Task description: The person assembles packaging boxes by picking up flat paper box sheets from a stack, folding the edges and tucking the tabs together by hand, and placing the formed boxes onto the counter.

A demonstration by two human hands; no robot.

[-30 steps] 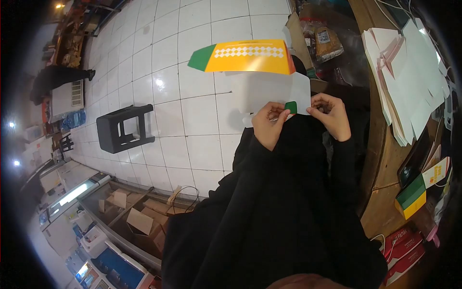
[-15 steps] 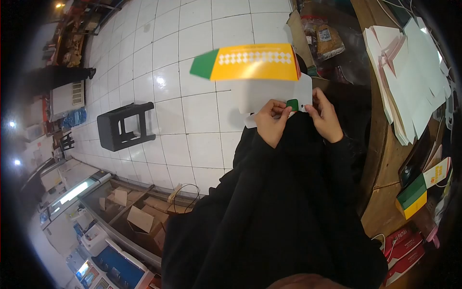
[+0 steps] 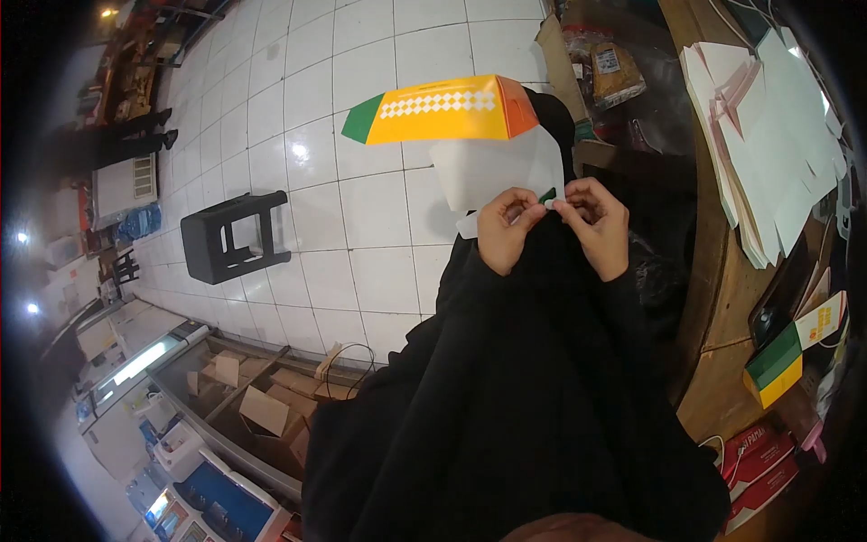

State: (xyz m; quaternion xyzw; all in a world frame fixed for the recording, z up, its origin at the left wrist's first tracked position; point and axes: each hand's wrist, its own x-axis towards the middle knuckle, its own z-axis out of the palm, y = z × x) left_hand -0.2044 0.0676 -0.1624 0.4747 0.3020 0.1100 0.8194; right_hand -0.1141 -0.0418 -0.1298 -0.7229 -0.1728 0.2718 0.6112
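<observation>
A partly folded paper carton [image 3: 442, 113] rests over my lap. Its outer side is yellow with white diamonds, with a green end and an orange end, and its inner face is plain white. At the carton's near edge, my left hand [image 3: 508, 230] pinches a small green flap [image 3: 547, 194] between thumb and fingers. My right hand [image 3: 596, 226] is closed at the same spot, its thumb and fingertip pressed on the carton's edge beside the flap. Both sets of fingertips almost meet there, and the fingers partly hide the fold.
Flat white carton sheets [image 3: 759, 154] are stacked on the wooden table [image 3: 700, 361] to the right. Another yellow-green carton [image 3: 777, 370] and red boxes [image 3: 759, 470] lie nearer. A black stool [image 3: 237, 238] stands on the tiled floor; cardboard boxes [image 3: 271, 411] fill a case at lower left.
My right hand has moved left, closer to my left hand. The carton has shifted slightly left and turned, showing more of its orange end. Less of the green flap shows.
</observation>
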